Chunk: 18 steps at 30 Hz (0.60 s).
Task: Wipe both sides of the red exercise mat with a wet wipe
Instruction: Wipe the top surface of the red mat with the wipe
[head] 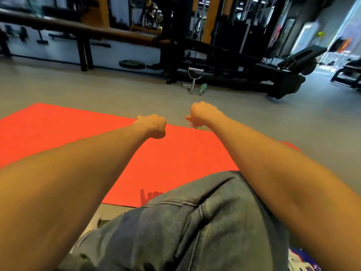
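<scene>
The red exercise mat lies flat on the grey floor in front of my knee. Both my arms reach out to its far edge. My left hand is curled at that edge, and its fingers seem to grip the mat's rim. My right hand is curled just beyond the far edge, to the right of the left. A scrap of white wet wipe shows under its fingers. The fingertips of both hands are hidden.
My knee in blue jeans rests at the mat's near edge. A blue and white packet lies at the bottom right. Beyond the mat are a cable handle, a green bottle, a weight plate and black gym machines.
</scene>
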Motion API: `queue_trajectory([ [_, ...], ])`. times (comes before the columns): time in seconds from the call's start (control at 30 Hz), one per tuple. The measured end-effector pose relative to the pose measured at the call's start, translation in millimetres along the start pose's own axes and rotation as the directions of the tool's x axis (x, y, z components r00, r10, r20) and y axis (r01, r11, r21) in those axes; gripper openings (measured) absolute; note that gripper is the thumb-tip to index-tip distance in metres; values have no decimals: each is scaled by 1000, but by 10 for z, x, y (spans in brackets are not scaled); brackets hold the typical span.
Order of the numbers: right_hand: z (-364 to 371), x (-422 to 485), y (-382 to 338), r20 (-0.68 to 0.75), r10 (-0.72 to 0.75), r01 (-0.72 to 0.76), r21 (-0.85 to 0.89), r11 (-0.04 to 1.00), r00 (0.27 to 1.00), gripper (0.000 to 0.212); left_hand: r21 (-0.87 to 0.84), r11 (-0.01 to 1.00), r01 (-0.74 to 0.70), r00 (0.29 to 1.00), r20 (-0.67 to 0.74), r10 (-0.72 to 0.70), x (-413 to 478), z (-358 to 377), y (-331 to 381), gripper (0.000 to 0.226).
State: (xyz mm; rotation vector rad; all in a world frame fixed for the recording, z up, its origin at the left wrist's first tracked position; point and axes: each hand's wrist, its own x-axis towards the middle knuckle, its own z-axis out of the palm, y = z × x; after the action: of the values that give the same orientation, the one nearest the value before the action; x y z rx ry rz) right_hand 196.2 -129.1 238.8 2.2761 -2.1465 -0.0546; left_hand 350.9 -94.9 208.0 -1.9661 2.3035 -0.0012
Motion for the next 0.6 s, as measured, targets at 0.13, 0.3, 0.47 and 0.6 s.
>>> queue_trajectory([
  [0.13,-156,56,89,45,-98,102,-98,990,994,40,-7,1000,17,998,61,-17,23,-157,-59,25],
  [0.3,35,167,136,42,-182,187,-165,968,982,27,36,999,-35,998,58,33,340,-329,-46,21],
  [0.47,287,490,184,58,-217,223,-124,967,974,26,154,971,-181,972,181,153,1002,-347,26,18],
  [0.6,453,809,198,129,-214,229,-110,967,968,32,100,943,-318,930,225,290,1733,-179,352,17],
])
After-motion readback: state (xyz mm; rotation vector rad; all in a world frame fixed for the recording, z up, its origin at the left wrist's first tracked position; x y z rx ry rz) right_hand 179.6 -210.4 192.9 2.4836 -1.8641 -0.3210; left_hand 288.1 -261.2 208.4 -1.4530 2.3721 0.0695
